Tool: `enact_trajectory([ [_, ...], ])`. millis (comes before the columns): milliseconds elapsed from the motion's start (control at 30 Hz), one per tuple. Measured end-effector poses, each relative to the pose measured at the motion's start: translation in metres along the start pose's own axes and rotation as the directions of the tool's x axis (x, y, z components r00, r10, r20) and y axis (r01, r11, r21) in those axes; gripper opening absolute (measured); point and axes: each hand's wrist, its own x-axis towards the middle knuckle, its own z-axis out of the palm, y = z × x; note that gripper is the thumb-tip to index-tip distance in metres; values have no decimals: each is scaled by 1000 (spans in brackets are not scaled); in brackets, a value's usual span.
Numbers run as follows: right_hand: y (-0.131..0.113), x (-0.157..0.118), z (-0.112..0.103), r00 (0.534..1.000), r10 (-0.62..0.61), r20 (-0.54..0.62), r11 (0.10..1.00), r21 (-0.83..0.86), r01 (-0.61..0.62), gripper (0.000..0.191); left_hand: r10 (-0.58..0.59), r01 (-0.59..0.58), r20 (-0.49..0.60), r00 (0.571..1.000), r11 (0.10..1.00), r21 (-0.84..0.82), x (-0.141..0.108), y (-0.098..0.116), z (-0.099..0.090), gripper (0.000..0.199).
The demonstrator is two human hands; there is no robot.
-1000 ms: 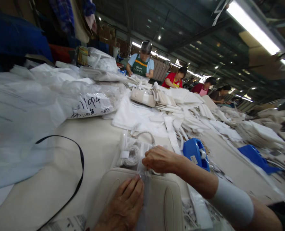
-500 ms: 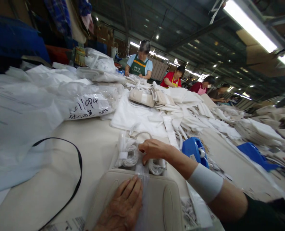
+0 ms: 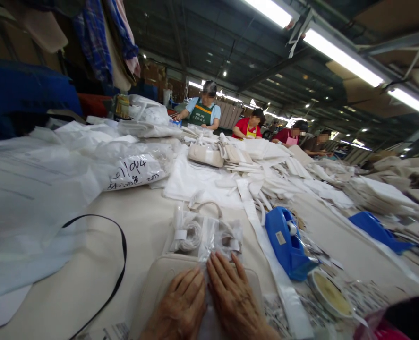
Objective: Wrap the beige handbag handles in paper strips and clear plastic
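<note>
Right hand [image 3: 232, 295] now beside left hand [image 3: 183, 300] (fingers forward) on cream bag [image 3: 152, 285].

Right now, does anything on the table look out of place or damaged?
I see no clear damage. The black strap looks a little odd: it curls across the pale table, left of the beige bag, dark among pale goods, and its lower end runs out of view.

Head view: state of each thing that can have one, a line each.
Left hand: open, palm down
Right hand: open, palm down
Beige padded piece: lying under both hands
White cord: coiled, banded
Black strap: loose, curved
Plastic bag: creased, handwritten on
Blue dispenser: unheld
Ceiling lights: lit
</note>
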Motion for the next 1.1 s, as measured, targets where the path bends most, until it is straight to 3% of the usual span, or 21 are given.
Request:
enact_trajectory([
  [100, -3, -5, 4, 1000, -18, -19, 1000, 1, 18, 45, -27, 27, 3, 1000, 997, -74, 1, -1, -9, 29],
  [267, -9, -13, 9, 997, -31, -75, 998, -64, 27, 41, -198, 258, 233, 952, 929, -266, 31, -3, -22, 18],
  [400, -14, -13, 12, 998, 27, -56, 998, -55, -30, 43, -296, 332, 328, 897, 941, -59, 82, -15, -10, 19],
  [533, -15, -15, 19, 989, 35, -146, 999, -21, -39, 38, -392, 378, 338, 856, 919, 109, 132, -45, 16, 24],
  [633, -16, -17, 28, 964, 93, -248, 996, 26, -90, 34, -525, 464, 358, 773, 851, 246, 155, -72, 29, 27],
  [733, -19, -17, 37, 939, 130, -319, 991, 47, -122, 36, -551, 454, 444, 706, 834, 314, 165, -88, 36, 23],
  [867, -22, -17, 40, 924, 150, -352, 988, 25, -151, 33, -528, 398, 489, 694, 848, 351, 178, -79, 41, 24],
  [967, -23, -18, 36, 930, 175, -324, 983, 3, -184, 31, -550, 405, 510, 662, 834, 373, 191, -63, 39, 29],
  [1100, -24, -19, 34, 928, 188, -322, 970, -90, -228, 27, -568, 435, 472, 674, 822, 367, 196, -53, 36, 39],
])
